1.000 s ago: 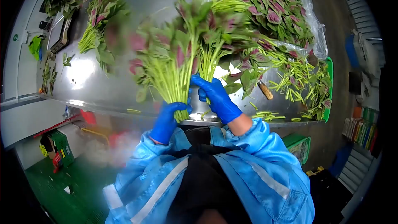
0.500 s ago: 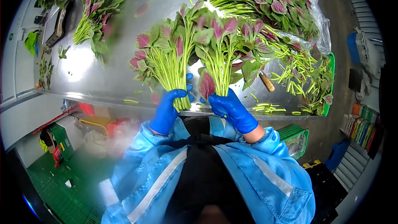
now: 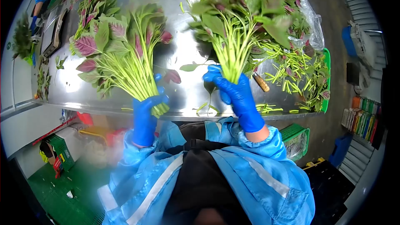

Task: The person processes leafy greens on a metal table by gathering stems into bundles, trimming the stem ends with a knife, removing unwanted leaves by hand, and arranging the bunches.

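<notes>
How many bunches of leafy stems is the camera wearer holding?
2: one leafy bunch in the left hand, a second bunch in the right hand. No held bunch appears hidden.

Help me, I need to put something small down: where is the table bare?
The table has bare metal at front left, between the small sprig and the bunch in the left hand, and at middle back, between the left heap of greens and the plastic bag. The right is crowded: cut stems, a wooden handle.
</notes>
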### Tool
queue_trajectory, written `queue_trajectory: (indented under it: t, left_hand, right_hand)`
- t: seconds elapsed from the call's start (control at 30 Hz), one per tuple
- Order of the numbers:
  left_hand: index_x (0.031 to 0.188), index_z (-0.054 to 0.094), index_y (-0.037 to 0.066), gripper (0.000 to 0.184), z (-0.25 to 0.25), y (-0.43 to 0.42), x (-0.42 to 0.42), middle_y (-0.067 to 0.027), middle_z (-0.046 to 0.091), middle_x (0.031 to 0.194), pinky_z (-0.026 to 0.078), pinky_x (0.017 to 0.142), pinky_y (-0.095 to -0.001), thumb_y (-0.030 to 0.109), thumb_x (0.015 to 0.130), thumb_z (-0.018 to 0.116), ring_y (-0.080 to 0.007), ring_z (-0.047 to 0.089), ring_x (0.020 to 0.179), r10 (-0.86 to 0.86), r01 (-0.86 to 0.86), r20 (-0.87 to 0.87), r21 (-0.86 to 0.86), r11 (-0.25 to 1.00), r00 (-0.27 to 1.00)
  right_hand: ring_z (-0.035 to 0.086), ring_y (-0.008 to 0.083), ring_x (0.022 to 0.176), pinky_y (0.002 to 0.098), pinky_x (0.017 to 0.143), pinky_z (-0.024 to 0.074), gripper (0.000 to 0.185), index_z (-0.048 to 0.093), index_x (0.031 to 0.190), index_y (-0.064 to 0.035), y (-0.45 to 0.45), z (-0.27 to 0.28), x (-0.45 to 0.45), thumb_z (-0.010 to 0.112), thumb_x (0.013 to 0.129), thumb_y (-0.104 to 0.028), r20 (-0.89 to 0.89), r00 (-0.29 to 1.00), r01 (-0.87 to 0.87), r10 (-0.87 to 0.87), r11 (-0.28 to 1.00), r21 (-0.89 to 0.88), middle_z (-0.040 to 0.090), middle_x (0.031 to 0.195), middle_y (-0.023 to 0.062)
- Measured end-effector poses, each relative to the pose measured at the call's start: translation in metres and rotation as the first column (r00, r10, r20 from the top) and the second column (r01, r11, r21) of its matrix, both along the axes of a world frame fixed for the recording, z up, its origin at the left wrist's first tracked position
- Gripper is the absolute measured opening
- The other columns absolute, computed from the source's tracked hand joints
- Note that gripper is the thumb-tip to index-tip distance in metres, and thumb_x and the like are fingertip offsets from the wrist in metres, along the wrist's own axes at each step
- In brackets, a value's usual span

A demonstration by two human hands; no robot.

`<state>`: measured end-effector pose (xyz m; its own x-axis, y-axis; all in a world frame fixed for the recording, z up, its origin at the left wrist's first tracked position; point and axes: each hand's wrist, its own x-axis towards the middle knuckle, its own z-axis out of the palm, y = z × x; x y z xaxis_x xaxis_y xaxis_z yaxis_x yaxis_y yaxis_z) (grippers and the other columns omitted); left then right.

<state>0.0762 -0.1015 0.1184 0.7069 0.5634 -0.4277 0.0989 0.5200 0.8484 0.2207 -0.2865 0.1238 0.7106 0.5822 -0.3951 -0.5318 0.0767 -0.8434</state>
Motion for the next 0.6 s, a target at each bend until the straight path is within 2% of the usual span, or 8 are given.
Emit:
queue_trajectory:
  t: [0.07, 0.13, 0.2, 0.27, 0.37, 0.47, 0.5, 0.6]
  left_hand:
    - [0.123, 0.048, 0.000, 0.054, -0.010, -0.002, -0.008, -0.0098, 0.058, 0.102, 0.052, 0.066, -0.0292, 0.000, 0.070, 0.057, -0.0180, 0.059, 0.083, -0.039, 0.037, -0.007, -0.131, 0.991, 0.999]
    - [0.117, 0.053, -0.001, 0.042, -0.014, -0.020, -0.007, -0.0084, 0.058, 0.089, 0.049, 0.072, -0.0288, 0.005, 0.076, 0.057, -0.0186, 0.060, 0.076, -0.024, 0.000, -0.094, -0.242, 0.970, 0.995]
    - [0.108, 0.059, -0.002, 0.030, -0.066, -0.021, -0.020, -0.0098, 0.061, 0.088, 0.048, 0.075, -0.0285, 0.007, 0.079, 0.054, -0.0189, 0.061, 0.079, -0.165, 0.100, -0.139, -0.384, 0.918, 0.977]
    - [0.099, 0.061, -0.003, 0.023, -0.099, -0.025, -0.021, -0.0104, 0.063, 0.088, 0.048, 0.076, -0.0287, 0.009, 0.081, 0.052, -0.0193, 0.061, 0.081, -0.253, 0.228, -0.008, -0.403, 0.886, 0.967]
    - [0.102, 0.058, -0.002, 0.026, -0.110, -0.030, -0.020, -0.0102, 0.063, 0.091, 0.049, 0.076, -0.0304, 0.006, 0.078, 0.053, -0.0202, 0.061, 0.081, -0.185, 0.203, 0.088, -0.538, 0.818, 0.979]
    - [0.106, 0.056, -0.001, 0.030, -0.106, -0.037, -0.019, -0.0095, 0.062, 0.091, 0.049, 0.076, -0.0316, 0.004, 0.077, 0.054, -0.0204, 0.061, 0.081, -0.093, 0.095, 0.037, -0.626, 0.774, 0.995]
    - [0.106, 0.056, -0.001, 0.030, -0.103, -0.039, -0.017, -0.0093, 0.062, 0.091, 0.050, 0.077, -0.0315, 0.003, 0.076, 0.054, -0.0202, 0.061, 0.081, -0.073, 0.052, -0.008, -0.636, 0.770, 0.997]
    - [0.107, 0.056, -0.001, 0.034, -0.128, -0.038, -0.027, -0.0099, 0.062, 0.096, 0.050, 0.082, -0.0323, 0.001, 0.073, 0.052, -0.0215, 0.062, 0.087, -0.042, 0.087, 0.082, -0.687, 0.721, 0.996]
  right_hand:
    - [0.036, 0.0006, 0.045, 0.0163, 0.041, 0.0262, 0.038, 0.056, 0.117, 0.0008, 0.012, -0.004, -0.012, 0.060, 0.087, -0.021, -0.118, 0.985, -0.114, 0.124, 0.989, 0.090, 0.066, 0.093, 0.0027]
    - [0.033, 0.0014, 0.045, 0.0173, 0.041, 0.0249, 0.039, 0.056, 0.118, -0.0016, 0.024, -0.040, -0.030, 0.059, 0.088, -0.025, -0.345, 0.909, -0.158, 0.235, 0.959, 0.237, 0.064, 0.086, 0.0005]
    - [0.037, 0.0028, 0.048, 0.0195, 0.044, 0.0280, 0.034, 0.060, 0.110, -0.0036, 0.039, -0.067, -0.046, 0.059, 0.089, -0.030, -0.346, 0.891, -0.295, 0.295, 0.954, 0.054, 0.061, 0.075, 0.0009]
    - [0.043, 0.0047, 0.049, 0.0198, 0.045, 0.0303, 0.033, 0.061, 0.106, -0.0044, 0.046, -0.099, -0.064, 0.059, 0.089, -0.033, -0.347, 0.913, -0.241, 0.213, 0.970, -0.039, 0.060, 0.072, 0.0026]
    - [0.053, 0.0121, 0.059, 0.0245, 0.053, 0.0405, 0.040, 0.060, 0.106, -0.0025, 0.040, -0.101, -0.055, 0.060, 0.087, -0.038, -0.199, 0.915, -0.387, 0.352, 0.905, -0.176, 0.062, 0.077, 0.0062]
    - [0.058, 0.0200, 0.071, 0.0328, 0.066, 0.0463, 0.046, 0.058, 0.106, -0.0009, 0.040, -0.098, -0.060, 0.062, 0.085, -0.042, 0.218, 0.915, -0.256, 0.340, 0.906, -0.336, 0.062, 0.084, 0.0107]
    - [0.059, 0.0305, 0.088, 0.0401, 0.081, 0.0452, 0.060, 0.054, 0.109, 0.0051, 0.039, -0.093, -0.058, 0.061, 0.083, -0.048, 0.275, 0.869, -0.295, 0.412, 0.876, -0.381, 0.061, 0.096, 0.0198]
    - [0.057, 0.0381, 0.093, 0.0427, 0.082, 0.0448, 0.068, 0.050, 0.111, 0.0094, 0.041, -0.072, -0.054, 0.060, 0.082, -0.052, 0.724, 0.445, 0.082, 0.527, 0.782, -0.618, 0.057, 0.100, 0.0263]
